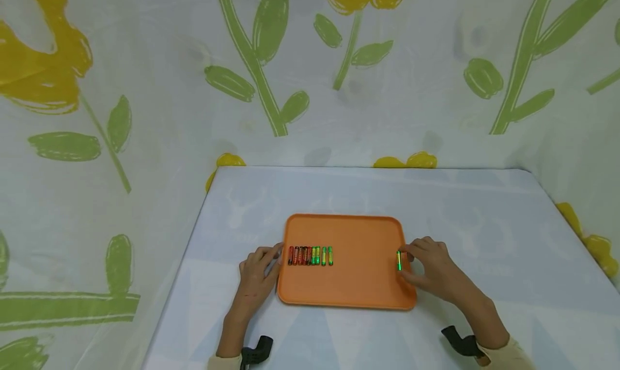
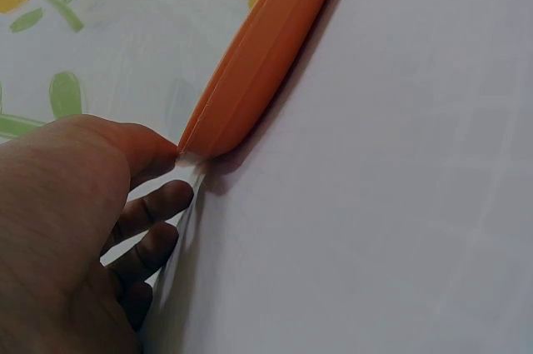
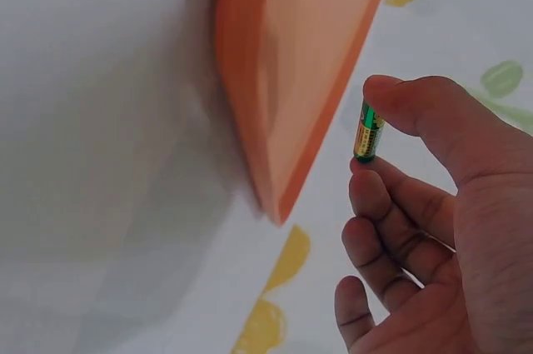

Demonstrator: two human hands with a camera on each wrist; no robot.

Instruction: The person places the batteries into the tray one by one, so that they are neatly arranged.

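An orange tray (image 1: 365,251) lies on the table, bearing a row of batteries toward its left side. Red batteries (image 1: 299,256) stand at the left of that row, green ones (image 1: 324,256) at its right, all lined up side by side. Over the tray's right edge, my right hand (image 1: 433,267) pinches one green-and-gold battery (image 3: 369,132) end to end between thumb and a fingertip. The other fingers of that hand curve loosely below it. My left hand (image 1: 256,278) is at the tray's left rim, its fingertips right at the edge in the left wrist view.
The table (image 1: 465,203) is covered with a pale patterned cloth. Behind it hangs a white sheet (image 1: 164,52) printed with green leaves and yellow flowers. A dark wrist mount (image 1: 259,350) is worn on the left wrist, another (image 1: 462,342) on the right.
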